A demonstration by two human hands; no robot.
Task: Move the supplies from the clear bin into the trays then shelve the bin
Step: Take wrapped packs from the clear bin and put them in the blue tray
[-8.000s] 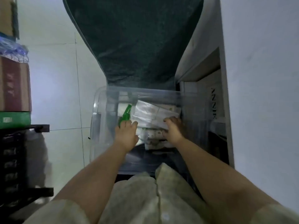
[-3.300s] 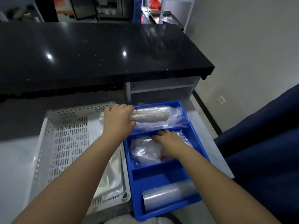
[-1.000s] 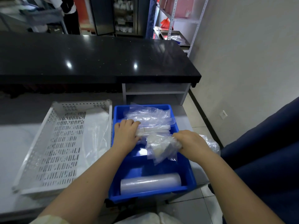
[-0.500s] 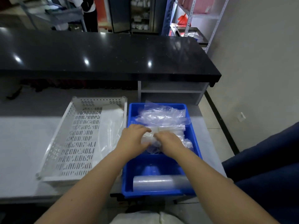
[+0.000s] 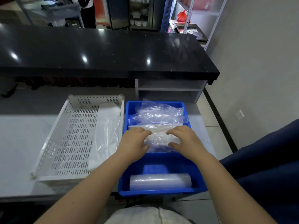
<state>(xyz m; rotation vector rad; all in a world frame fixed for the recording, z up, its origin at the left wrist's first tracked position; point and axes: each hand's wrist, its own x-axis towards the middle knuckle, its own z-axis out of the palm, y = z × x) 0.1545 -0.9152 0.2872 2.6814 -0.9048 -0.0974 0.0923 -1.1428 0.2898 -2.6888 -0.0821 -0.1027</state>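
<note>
- Now both hands sit in the middle compartment of the blue tray: the left hand and the right hand press flat, fingers spread, on a clear-wrapped packet, gripping nothing.
- Crumpled clear bags fill the far compartment.
- Nearest, a plastic roll lies along the front wall.
- Just left, the white perforated tray holds a plastic bag; its left side is bare.
- The tray's near edge overhangs the counter.

Two trays were set side by side on the table. The holed tray was on the left, the divided tray on the right. A roll was laid in its near part, bags in its far part.
</note>
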